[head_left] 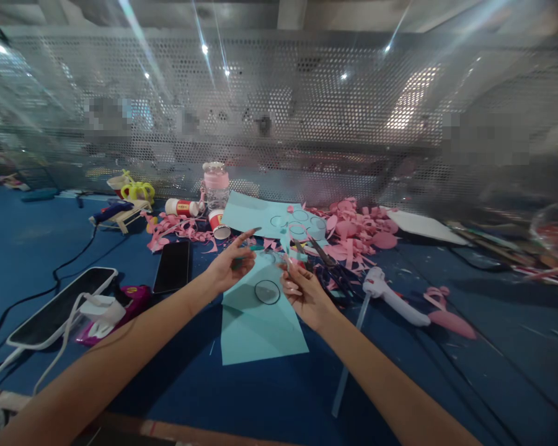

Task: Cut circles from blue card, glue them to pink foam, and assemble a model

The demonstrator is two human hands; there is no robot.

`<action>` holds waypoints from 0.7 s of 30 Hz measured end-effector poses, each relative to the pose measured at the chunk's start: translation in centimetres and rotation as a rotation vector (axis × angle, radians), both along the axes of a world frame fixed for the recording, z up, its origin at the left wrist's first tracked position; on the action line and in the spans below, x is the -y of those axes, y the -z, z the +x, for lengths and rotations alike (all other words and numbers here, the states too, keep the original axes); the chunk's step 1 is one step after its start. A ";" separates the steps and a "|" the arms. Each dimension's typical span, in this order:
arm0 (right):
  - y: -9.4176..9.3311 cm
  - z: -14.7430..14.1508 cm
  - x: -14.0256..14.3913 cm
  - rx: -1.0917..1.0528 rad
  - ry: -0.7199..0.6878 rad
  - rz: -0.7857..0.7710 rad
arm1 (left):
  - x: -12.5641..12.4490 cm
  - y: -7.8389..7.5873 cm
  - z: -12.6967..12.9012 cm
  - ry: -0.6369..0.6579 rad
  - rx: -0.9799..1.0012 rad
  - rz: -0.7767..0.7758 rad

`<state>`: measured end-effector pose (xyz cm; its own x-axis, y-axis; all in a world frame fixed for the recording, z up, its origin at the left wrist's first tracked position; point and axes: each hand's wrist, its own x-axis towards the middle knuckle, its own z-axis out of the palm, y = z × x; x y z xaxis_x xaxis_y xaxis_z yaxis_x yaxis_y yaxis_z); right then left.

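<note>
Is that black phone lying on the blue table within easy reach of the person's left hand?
Probably yes. The black phone lies flat, just left of the left hand, with only bare blue table between; but the hand is pinching light blue paper.

My right hand (302, 291) hides what it grips; the scissors (328, 263) beside it are too blurred to make out.

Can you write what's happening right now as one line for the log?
left hand: touching teal paper | right hand: holding scissors | nearby: pink scraps, phone, glue gun
</note>
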<state>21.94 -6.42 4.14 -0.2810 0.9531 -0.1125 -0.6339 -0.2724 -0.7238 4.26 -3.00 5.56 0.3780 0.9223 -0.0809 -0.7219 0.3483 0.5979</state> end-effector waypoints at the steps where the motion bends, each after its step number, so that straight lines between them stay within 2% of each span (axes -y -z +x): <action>1: 0.0 -0.1 0.0 0.006 0.010 0.003 | 0.2 -0.1 0.0 0.017 0.029 -0.006; 6: 0.0 -0.6 0.4 0.057 0.110 0.047 | 0.8 -0.4 0.3 0.083 0.137 -0.076; 15: 0.4 -1.0 0.9 0.100 0.100 0.088 | 1.3 0.0 0.8 0.099 -0.020 0.056; 21: 0.5 -1.1 0.8 0.108 0.107 0.098 | 1.1 -0.1 0.4 0.174 -0.057 0.011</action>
